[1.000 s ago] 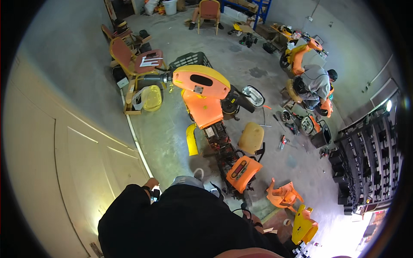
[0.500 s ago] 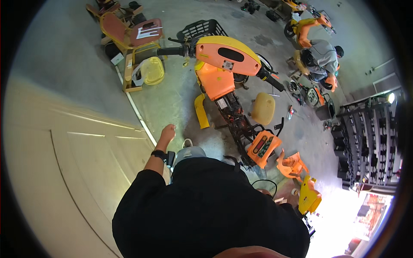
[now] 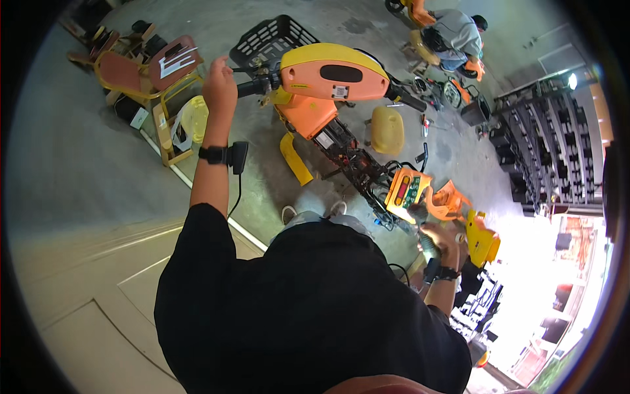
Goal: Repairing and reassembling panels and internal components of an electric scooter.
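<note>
A partly stripped orange and yellow scooter stands before me, its handlebar cover facing up. Over the left end of the handlebar is my left hand, beside the brake lever and black grip. Its fingers look loosely extended, holding nothing I can see. Low on the right, my right hand is closed round a dark tool with a ribbed grey-green body and a round dark end. The tool's exact kind is unclear. It is close to the scooter's orange tail-light panel.
Loose orange and yellow body panels lie at right. A yellow strip panel and tan stool flank the scooter. A chair holds papers at left. Another person sits far right, near black racks.
My left hand has moved forward to the left handlebar end. My right hand has come into view with the dark tool. The whole view has shifted.
</note>
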Motion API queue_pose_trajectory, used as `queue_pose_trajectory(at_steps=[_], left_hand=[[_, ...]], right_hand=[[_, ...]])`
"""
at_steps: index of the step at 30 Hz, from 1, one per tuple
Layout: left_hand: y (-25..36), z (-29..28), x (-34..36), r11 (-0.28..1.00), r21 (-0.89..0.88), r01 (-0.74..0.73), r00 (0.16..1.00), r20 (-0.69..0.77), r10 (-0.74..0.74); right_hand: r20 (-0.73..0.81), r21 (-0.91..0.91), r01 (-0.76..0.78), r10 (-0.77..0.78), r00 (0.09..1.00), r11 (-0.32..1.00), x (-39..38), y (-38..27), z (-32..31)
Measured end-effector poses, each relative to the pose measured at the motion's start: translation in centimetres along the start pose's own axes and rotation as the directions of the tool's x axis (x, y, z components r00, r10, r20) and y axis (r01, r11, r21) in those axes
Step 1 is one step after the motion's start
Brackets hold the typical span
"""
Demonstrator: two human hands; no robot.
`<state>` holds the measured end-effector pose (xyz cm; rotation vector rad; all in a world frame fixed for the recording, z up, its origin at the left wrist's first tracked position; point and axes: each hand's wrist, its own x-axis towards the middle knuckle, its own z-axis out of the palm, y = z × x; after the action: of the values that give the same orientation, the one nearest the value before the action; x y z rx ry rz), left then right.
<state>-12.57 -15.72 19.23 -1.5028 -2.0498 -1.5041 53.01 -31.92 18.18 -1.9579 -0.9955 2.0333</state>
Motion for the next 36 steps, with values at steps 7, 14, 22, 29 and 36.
queue_pose_trajectory(at_steps=[7, 14, 22, 29, 36], left_hand=[[2.3, 3.3, 1.1, 0.858, 0.490, 0.151, 0.932, 0.219, -0.289], [2.3, 3.0, 0.1, 0.823, 0.555, 0.118, 0.930, 0.230, -0.288], [3.6, 1.8, -3.5, 0.803, 0.579, 0.141, 0.921, 0.220, -0.321], [3.9, 1.7, -9.4, 0.802, 0.539, 0.257, 0.926, 0.102, -0.365], [7.0, 2.4, -12.8, 0.817, 0.374, 0.439, 0.880, 0.003, -0.474]], right_hand=[[0.182, 0.216, 0.585, -0.621, 0.762, 0.781, -0.4, -5.9, -0.5], [0.128, 0.368, 0.550, -0.627, 0.769, 0.750, 4.9, -15.1, 3.7], [0.207, 0.718, 0.423, -0.751, 0.628, 0.552, 8.7, -14.5, 5.3], [0.135, 0.666, 0.588, -0.850, 0.510, 0.458, 4.6, -17.1, 1.8], [0.070, 0.759, 0.490, -0.801, 0.594, 0.429, 8.2, -14.9, -0.5]])
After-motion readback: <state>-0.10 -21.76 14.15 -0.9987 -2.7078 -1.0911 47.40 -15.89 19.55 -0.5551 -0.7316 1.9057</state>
